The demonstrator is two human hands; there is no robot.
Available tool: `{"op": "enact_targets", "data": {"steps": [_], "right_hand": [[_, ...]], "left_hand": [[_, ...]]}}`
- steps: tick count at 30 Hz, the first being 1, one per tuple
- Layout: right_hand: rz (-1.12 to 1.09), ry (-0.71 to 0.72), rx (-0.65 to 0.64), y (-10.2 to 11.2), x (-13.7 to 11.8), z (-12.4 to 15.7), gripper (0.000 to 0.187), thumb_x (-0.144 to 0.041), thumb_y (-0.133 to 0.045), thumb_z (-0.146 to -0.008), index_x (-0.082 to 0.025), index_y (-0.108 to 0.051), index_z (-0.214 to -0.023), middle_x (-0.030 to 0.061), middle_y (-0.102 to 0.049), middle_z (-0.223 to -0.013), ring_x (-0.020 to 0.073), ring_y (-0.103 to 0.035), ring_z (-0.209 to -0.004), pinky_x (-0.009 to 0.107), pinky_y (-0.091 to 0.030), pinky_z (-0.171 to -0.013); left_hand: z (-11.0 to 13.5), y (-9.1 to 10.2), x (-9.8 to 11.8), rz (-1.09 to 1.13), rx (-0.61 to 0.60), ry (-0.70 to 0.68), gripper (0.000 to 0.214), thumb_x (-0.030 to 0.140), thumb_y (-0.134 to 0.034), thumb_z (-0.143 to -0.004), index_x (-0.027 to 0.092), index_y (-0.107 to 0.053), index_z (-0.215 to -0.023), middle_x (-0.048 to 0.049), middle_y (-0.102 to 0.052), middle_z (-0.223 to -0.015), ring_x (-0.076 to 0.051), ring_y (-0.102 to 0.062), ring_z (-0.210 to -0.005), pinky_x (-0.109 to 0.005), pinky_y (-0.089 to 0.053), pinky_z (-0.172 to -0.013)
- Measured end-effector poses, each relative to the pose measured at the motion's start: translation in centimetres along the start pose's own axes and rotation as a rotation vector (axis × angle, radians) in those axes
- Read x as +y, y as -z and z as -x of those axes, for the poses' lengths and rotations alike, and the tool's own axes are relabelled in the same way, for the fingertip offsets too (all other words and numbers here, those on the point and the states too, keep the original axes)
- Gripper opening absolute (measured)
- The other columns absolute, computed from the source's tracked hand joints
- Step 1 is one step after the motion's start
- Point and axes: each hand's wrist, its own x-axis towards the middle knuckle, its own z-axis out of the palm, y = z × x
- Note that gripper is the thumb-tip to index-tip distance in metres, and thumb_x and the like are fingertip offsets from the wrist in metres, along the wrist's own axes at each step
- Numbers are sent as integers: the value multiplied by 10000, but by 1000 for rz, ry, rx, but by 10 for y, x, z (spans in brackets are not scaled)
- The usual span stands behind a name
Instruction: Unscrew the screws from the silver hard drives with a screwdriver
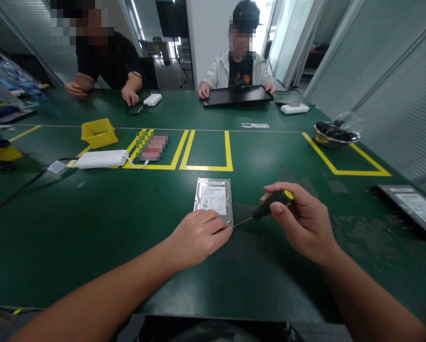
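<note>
A silver hard drive (214, 196) with a white label lies flat on the green table (109, 228), just in front of me. My left hand (198, 237) rests on its near edge, fingers curled and pressing it down. My right hand (302, 221) is closed round a small screwdriver (270, 205) with a black handle and a yellow cap. The thin shaft points left, and its tip meets the drive's near right corner, beside my left fingertips.
Yellow tape boxes (206, 149) mark the table. A white power adapter (101, 159) and a yellow bin (98, 132) lie to the left, a metal bowl (336, 134) and another drive (412, 206) to the right. Two people sit across; one holds a black laptop (237, 95).
</note>
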Motion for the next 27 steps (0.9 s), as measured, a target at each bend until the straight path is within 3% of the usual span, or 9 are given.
{"op": "enact_targets", "data": {"steps": [10, 17, 23, 27], "right_hand": [[111, 93, -123, 6, -13, -7, 307, -272, -546, -948, -230, -552, -1251, 50, -676, -1023, 169, -657, -891, 293, -521, -754], [236, 187, -206, 10, -28, -13, 403, -260, -605, -917, -238, -504, -1306, 34, -697, -1055, 151, -666, -866, 274, -513, -766], [239, 173, -309, 15, -39, -21, 251, -252, -618, -911, -215, -571, -1154, 6, -682, -975, 109, -623, -760, 227, -467, -666], [198, 207, -369, 15, -45, -27, 272, -202, -600, -915, -204, -586, -1186, 22, -667, -1085, 112, -623, -898, 214, -474, -769]], "left_hand": [[-2, 2, 2, -49, -5, -39, 173, 177, -516, -982, 140, -677, -1032, -45, -711, -880, -179, -652, -841, -312, -522, -660], [-1, 1, 1, -63, 14, -53, 160, 169, -536, -971, 134, -675, -1042, -41, -715, -883, -185, -657, -846, -320, -535, -668], [0, -1, 1, -73, 34, -60, 158, 174, -531, -976, 136, -675, -1028, -39, -712, -868, -176, -657, -843, -317, -539, -666], [0, -1, 1, -72, 36, -57, 157, 171, -533, -974, 134, -674, -1032, -33, -714, -869, -181, -662, -839, -322, -543, -661]]}}
